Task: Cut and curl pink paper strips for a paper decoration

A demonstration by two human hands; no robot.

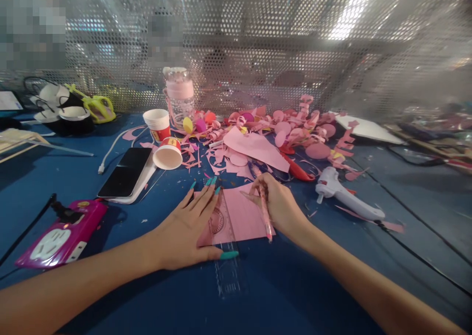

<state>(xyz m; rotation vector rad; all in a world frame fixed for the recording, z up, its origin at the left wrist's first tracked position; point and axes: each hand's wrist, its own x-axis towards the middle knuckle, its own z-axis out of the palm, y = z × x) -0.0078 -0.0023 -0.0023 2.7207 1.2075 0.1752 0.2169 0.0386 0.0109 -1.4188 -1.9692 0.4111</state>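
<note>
Our left hand [186,232] lay spread flat, grasping nothing, its fingers and thumb pressing on a transparent ruler [229,276]. Our right hand [278,202] gripped a slim, pink-patterned writing tool [264,209] between thumb and fingers. Beneath both hands lay the pink sheet [252,222]: the ruler crossed it, the left hand covered part of its left side, and the right hand rested over its right side. The ruler's near end ran past the sheet onto the blue tabletop [177,300].

Beyond the left hand we found two paper cups. The upright cup [158,125] stood with its opening turned up, its inside hidden from us; the tipped cup [167,154] lay on its side just in front, its pale interior facing us. Behind them stood a clear bottle [180,92] with a pink band; we could not tell its contents. A black phone [126,173] and a purple power strip [61,241], with a plug in it, lay to the left. Past the sheet we saw heaped pink cut-outs [254,151], and a white glue gun [342,193] lay to the right of the right hand.
</note>
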